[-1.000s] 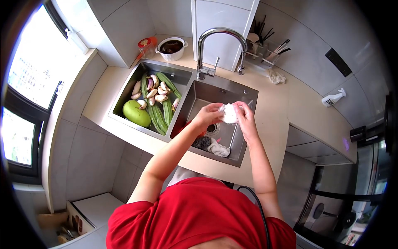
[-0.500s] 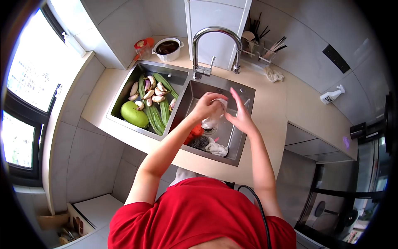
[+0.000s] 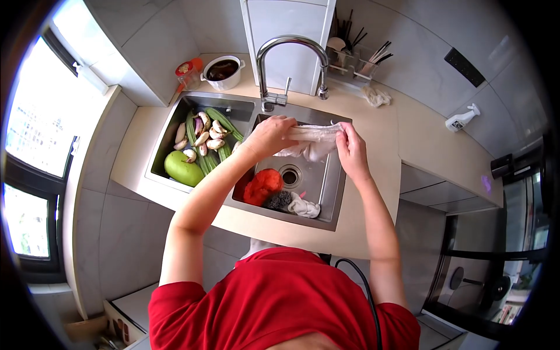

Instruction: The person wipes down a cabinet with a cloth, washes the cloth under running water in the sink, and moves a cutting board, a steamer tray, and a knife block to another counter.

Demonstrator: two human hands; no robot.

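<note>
A white cloth [image 3: 315, 140] is stretched between my two hands above the right sink basin [image 3: 318, 192]. My left hand [image 3: 272, 136] grips its left end, fingers wrapped round it. The right end is pinched in my right hand [image 3: 352, 150]. Below the cloth, an orange-red cloth [image 3: 263, 186], a dark grey scrubber [image 3: 278, 201] and a crumpled white rag [image 3: 304, 205] lie along the basin's near side, by the drain [image 3: 290, 175].
The left basin [image 3: 157, 157] holds a green round fruit [image 3: 183, 168], long green gourds [image 3: 219, 119] and several pale bulbs [image 3: 214, 143]. Behind stand the faucet [image 3: 262, 70], a white pot [image 3: 223, 80] and a utensil rack [image 3: 364, 69]. A spray bottle [image 3: 462, 119] is at right.
The bunched cloth has been spread out between my hands. My left hand has moved left and up, and my right hand has closed on the cloth's other end. The view has shifted slightly.
</note>
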